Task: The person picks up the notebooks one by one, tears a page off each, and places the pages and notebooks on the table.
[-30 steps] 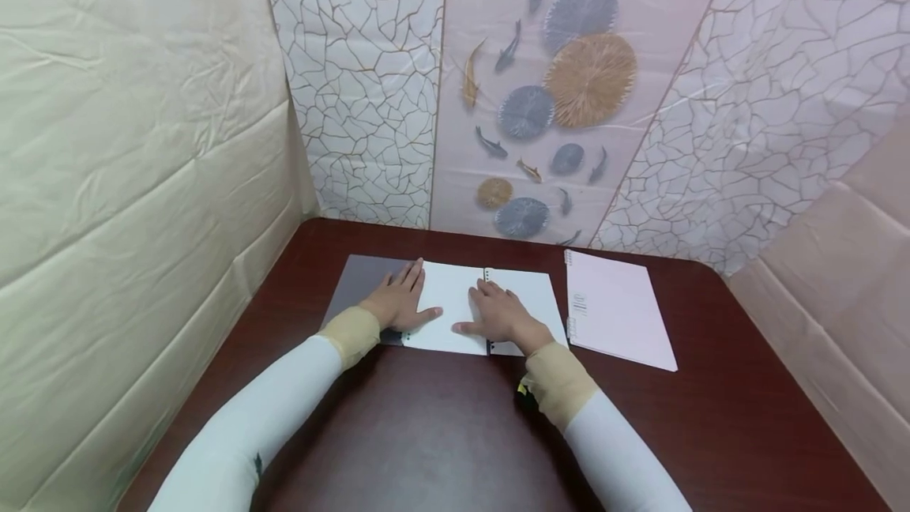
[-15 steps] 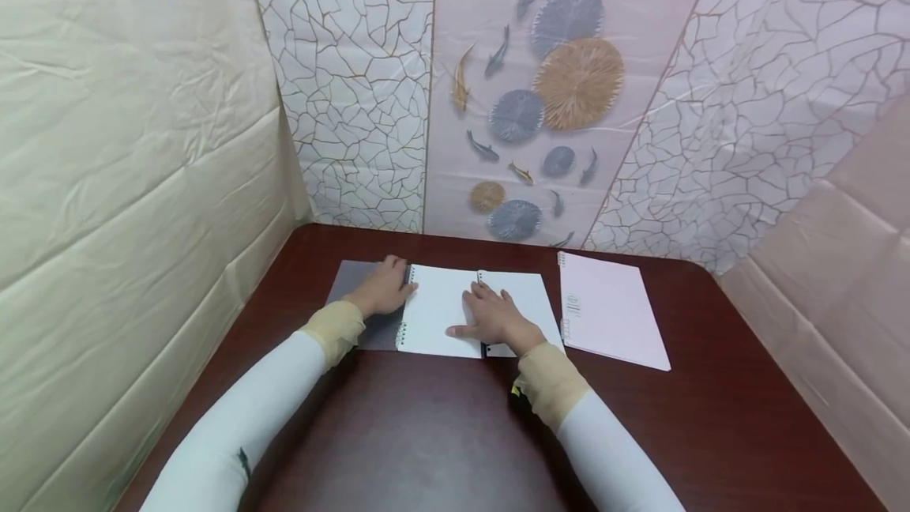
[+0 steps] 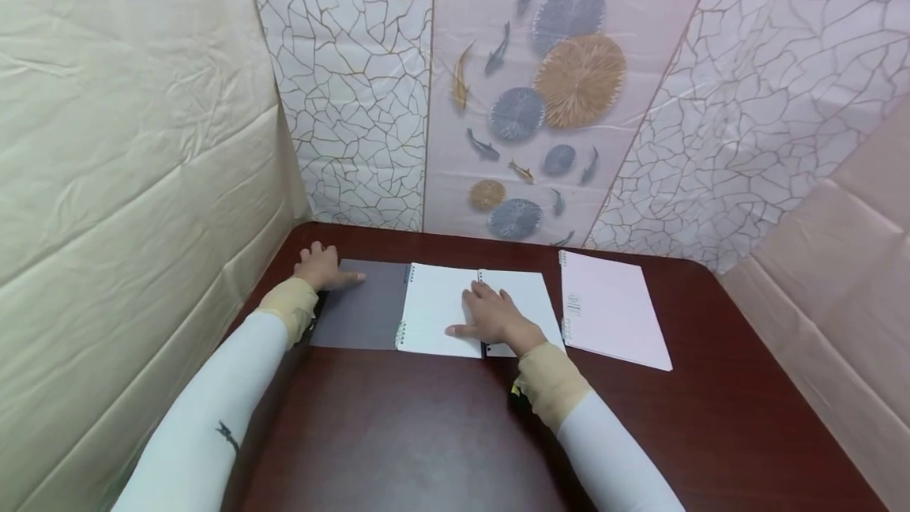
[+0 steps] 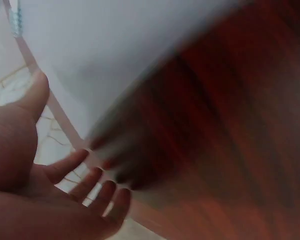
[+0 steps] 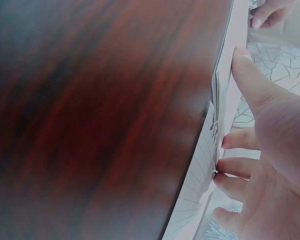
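Side by side on the table lie open ring-bound notebook leaves: a dark grey cover [image 3: 362, 306] at the left, a white page [image 3: 437, 310] in the middle and another white page [image 3: 529, 303] to its right. My left hand [image 3: 321, 269] is at the far left corner of the grey cover, thumb reaching over it and fingers spread past its edge. In the left wrist view the left hand's fingers [image 4: 97, 192] are loosely extended with nothing between them. My right hand [image 3: 494, 316] rests on the white pages across the ring binding, fingers spread; the right wrist view shows its fingers [image 5: 235, 167] against the paper.
A separate white ring-bound notebook [image 3: 614, 310] lies to the right, its binding facing the open pages. The dark red-brown table [image 3: 419, 433] extends in front. A beige cloth wall [image 3: 142, 141] stands close on the left, and a patterned wall [image 3: 362, 85] stands behind the table.
My left hand has moved left from the middle white page, across the grey cover to its outer edge, uncovering the rings. The right hand stays on the pages.
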Demonstrator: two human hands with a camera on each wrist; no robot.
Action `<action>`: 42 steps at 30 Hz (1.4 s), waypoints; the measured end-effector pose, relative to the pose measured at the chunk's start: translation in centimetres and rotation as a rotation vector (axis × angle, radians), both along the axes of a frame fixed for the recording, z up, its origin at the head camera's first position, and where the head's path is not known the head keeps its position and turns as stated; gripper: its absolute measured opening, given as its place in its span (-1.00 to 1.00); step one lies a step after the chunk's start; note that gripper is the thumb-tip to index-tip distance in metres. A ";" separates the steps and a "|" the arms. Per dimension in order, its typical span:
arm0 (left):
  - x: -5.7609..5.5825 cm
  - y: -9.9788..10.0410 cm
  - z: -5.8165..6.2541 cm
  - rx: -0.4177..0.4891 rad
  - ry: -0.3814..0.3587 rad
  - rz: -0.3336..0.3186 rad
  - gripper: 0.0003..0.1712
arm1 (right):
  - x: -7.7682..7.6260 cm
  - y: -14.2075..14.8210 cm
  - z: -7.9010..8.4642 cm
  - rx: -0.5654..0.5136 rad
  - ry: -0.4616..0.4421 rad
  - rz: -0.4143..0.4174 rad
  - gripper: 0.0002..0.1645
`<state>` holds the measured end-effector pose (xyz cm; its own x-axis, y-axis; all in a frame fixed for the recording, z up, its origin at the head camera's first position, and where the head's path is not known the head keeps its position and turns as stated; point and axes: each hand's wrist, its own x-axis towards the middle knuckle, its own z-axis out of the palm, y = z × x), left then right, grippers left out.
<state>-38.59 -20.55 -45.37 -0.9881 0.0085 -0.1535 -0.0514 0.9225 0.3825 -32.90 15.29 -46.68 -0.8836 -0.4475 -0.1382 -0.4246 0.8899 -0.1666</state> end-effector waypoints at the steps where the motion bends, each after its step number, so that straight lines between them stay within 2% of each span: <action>1: 0.1 -0.2 0.1 0.020 -0.008 -0.012 0.05 | 0.0 0.0 0.0 -0.001 0.004 -0.001 0.12; 5: 0.4 -0.8 0.6 0.101 -0.025 -0.045 0.03 | -0.1 0.2 0.2 -0.009 0.011 -0.002 0.12; 8: 0.4 -1.1 0.2 0.122 -0.021 -0.056 0.07 | -0.2 0.2 0.1 -0.019 0.000 -0.002 0.12; 14: -0.5 -1.6 -1.8 0.131 0.006 -0.062 0.27 | -0.6 0.2 -0.7 -0.025 -0.017 -0.003 0.14; 18: -1.2 -1.8 -3.1 0.110 0.032 -0.072 0.44 | -0.3 0.1 -0.2 -0.018 -0.015 -0.002 0.12; 24: -2.0 -2.1 -4.1 0.124 0.050 -0.087 0.43 | 0.0 0.0 0.0 -0.028 -0.019 0.001 0.13; 28: -2.3 -1.9 -3.9 0.193 0.036 -0.098 0.35 | 0.1 0.0 0.1 -0.024 -0.011 -0.005 0.12; 32: -1.9 -1.4 -3.3 0.237 0.009 -0.098 0.24 | 0.2 -0.1 0.2 -0.019 -0.008 0.000 0.12; 38: -0.6 -0.9 -2.2 0.200 0.022 -0.087 0.25 | 0.2 -0.1 0.3 -0.019 -0.012 0.007 0.12; 42: -0.4 -1.1 -2.5 0.164 0.039 -0.061 0.29 | 0.2 0.0 0.1 -0.015 -0.009 0.008 0.12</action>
